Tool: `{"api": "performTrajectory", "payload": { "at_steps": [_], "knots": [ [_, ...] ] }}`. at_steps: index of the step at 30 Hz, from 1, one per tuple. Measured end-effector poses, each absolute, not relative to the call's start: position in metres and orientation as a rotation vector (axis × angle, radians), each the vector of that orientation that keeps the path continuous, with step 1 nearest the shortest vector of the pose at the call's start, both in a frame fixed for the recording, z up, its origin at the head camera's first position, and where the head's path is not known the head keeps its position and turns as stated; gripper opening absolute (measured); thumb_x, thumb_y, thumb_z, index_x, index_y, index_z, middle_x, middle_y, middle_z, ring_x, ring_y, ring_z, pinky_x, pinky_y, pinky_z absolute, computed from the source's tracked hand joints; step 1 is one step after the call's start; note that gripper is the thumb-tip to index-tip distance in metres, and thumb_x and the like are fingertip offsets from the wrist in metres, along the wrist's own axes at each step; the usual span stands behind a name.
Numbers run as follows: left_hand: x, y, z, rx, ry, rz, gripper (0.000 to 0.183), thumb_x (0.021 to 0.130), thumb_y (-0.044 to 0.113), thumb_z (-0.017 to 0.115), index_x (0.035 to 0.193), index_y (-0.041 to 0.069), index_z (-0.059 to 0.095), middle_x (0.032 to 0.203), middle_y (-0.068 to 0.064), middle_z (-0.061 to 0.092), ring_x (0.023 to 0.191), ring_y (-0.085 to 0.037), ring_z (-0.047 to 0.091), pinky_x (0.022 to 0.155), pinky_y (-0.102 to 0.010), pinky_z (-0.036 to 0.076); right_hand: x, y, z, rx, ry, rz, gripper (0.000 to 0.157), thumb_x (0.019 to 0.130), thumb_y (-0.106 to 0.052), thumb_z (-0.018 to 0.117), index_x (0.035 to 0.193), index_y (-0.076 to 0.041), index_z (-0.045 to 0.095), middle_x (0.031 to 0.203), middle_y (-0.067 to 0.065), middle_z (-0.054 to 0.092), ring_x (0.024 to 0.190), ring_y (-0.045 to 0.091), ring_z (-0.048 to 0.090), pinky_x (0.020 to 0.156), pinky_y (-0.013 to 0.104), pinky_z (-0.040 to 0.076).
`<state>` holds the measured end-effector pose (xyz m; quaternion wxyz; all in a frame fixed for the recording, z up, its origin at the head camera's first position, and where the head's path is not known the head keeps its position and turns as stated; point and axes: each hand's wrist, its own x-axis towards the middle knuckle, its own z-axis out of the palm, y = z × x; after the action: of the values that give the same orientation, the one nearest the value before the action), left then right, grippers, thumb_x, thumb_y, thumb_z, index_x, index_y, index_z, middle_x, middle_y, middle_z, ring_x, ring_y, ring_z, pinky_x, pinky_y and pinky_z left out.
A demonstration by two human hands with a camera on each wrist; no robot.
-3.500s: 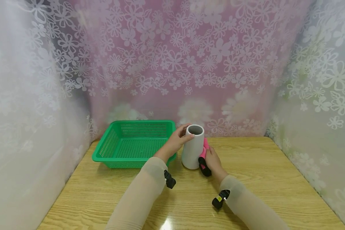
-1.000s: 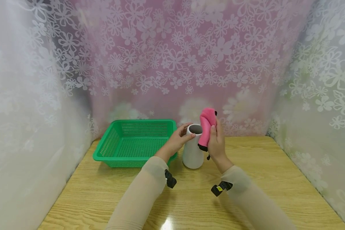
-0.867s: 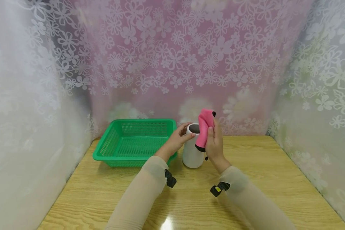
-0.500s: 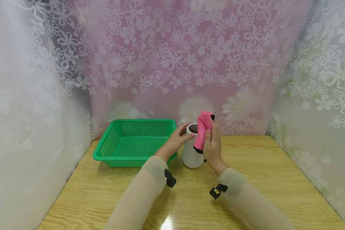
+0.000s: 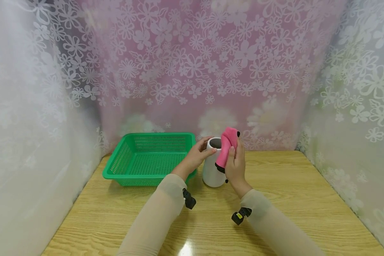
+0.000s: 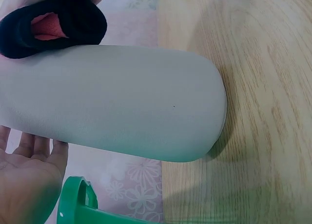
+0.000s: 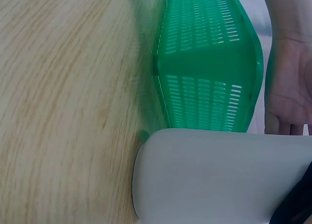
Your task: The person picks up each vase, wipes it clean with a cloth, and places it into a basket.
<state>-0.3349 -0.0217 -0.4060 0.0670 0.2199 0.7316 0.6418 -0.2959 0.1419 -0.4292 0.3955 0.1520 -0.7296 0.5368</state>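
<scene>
A tall white vase with a grey inside stands upright on the table, right of the basket. My left hand grips its rim from the left, thumb in front and fingers behind. In my right hand is a pink cloth sleeve with black trim, held up at the vase's right side and overlapping the rim. A small black tip dangles below it. The left wrist view shows the sleeve's black-edged opening right at the vase wall; the right fingers are mostly hidden behind the cloth.
A green perforated basket sits close on the left, under my left forearm. The wooden table extends to the right and front. A pink flowered curtain hangs behind, with pale curtains at both sides.
My right hand has raised the pink cloth sleeve from low beside the vase to rim height, then shifted it slightly left and down. The left hand and vase have stayed put.
</scene>
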Motion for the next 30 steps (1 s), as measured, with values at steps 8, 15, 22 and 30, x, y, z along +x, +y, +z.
{"api": "performTrajectory", "payload": {
  "at_steps": [8, 15, 22, 30],
  "knots": [
    [-0.334, -0.022, -0.407, 0.658, 2.196, 1.945, 0.061, 0.097, 0.032, 0.069, 0.152, 0.028, 0.043, 0.146, 0.001, 0.051, 0.134, -0.019, 0.048, 0.109, -0.045, 0.041, -0.304, 0.144, -0.444, 0.315, -1.863, 1.393, 0.046, 0.110, -0.017, 0.034, 0.156, -0.013, 0.033, 0.141, 0.017, 0.047, 0.119, 0.028, 0.047, 0.100, 0.048, 0.037],
    [-0.334, -0.022, -0.407, 0.657, 2.205, 1.938, 0.064, 0.097, 0.033, 0.068, 0.154, 0.023, 0.041, 0.146, 0.001, 0.051, 0.135, -0.020, 0.047, 0.109, -0.047, 0.040, -0.302, 0.143, -0.444, 0.257, -1.878, 1.431, 0.045, 0.111, -0.019, 0.033, 0.155, -0.010, 0.033, 0.142, 0.018, 0.046, 0.125, 0.028, 0.045, 0.106, 0.049, 0.035],
    [-0.333, -0.021, -0.406, 0.643, 2.211, 1.939, 0.060, 0.097, 0.033, 0.069, 0.151, 0.028, 0.044, 0.145, 0.001, 0.052, 0.134, -0.020, 0.047, 0.109, -0.047, 0.040, -0.302, 0.144, -0.448, 0.252, -1.868, 1.473, 0.043, 0.111, -0.018, 0.033, 0.152, -0.008, 0.036, 0.140, 0.018, 0.047, 0.127, 0.027, 0.045, 0.108, 0.049, 0.033],
    [-0.332, -0.022, -0.405, 0.651, 2.193, 1.948, 0.061, 0.098, 0.032, 0.068, 0.153, 0.025, 0.042, 0.145, 0.002, 0.051, 0.135, -0.020, 0.047, 0.109, -0.048, 0.041, -0.297, 0.144, -0.455, 0.142, -1.973, 1.526, 0.038, 0.111, -0.019, 0.033, 0.143, -0.003, 0.043, 0.130, 0.020, 0.051, 0.121, 0.031, 0.048, 0.104, 0.049, 0.037]
  ]
}}
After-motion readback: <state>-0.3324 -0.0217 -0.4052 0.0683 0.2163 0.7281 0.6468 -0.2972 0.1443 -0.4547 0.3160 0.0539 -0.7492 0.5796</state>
